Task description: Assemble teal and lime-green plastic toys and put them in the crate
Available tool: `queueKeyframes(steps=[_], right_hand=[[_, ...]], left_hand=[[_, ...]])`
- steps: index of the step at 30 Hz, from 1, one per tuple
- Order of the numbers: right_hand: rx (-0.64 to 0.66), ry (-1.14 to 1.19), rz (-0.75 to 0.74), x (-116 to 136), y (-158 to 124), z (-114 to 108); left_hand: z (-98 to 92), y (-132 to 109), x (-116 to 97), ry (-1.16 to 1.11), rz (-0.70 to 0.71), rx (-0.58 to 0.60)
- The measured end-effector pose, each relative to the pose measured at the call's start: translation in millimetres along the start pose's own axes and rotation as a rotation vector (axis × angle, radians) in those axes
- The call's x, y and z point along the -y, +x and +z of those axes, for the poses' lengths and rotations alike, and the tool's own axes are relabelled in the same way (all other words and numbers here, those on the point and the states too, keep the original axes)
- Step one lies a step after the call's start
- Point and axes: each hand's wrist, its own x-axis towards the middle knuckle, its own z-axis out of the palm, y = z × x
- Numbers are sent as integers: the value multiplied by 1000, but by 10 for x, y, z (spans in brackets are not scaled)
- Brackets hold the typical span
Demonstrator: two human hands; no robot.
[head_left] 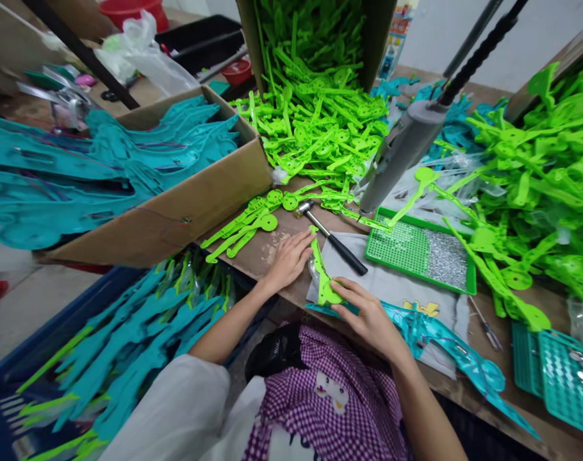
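Note:
My left hand (287, 259) lies flat on the wooden bench, fingers stretched toward a green plastic strip (321, 269) that rests on a grey cloth (397, 285). My right hand (366, 314) presses its fingers on the near end of that strip, over a teal plastic part (445, 346) lying at the bench's front edge. A small hammer (330, 237) with a black handle lies just beyond the strip.
Green plastic parts (320, 121) are heaped at the back and right. A cardboard box (186, 211) holds teal parts; a blue crate (46, 339) below holds assembled ones. A green tray (392, 246) holds small metal bits. A grey hanging tool (407, 150) dangles above it.

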Motion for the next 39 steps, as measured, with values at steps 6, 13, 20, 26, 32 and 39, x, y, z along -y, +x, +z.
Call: queueKeyframes(steps=[6, 13, 20, 26, 32, 39], right_hand=[[7, -6, -3, -121, -20, -65], [77, -120, -55, -208, -8, -90], [86, -378, -231, -228, -37, 63], [35, -496, -283, -264, -153, 92], [-130, -638, -256, -140, -257, 175], [-247, -631, -222, -107, -270, 350]], left_hand=[[-38, 3, -96, 36, -33, 34], [-22, 9, -82, 28, -25, 16], [-10, 12, -107, 50, -27, 9], [-3, -3, -137, 52, -22, -10], [-13, -28, -159, 84, -29, -8], [5, -49, -277, 157, -97, -25]])
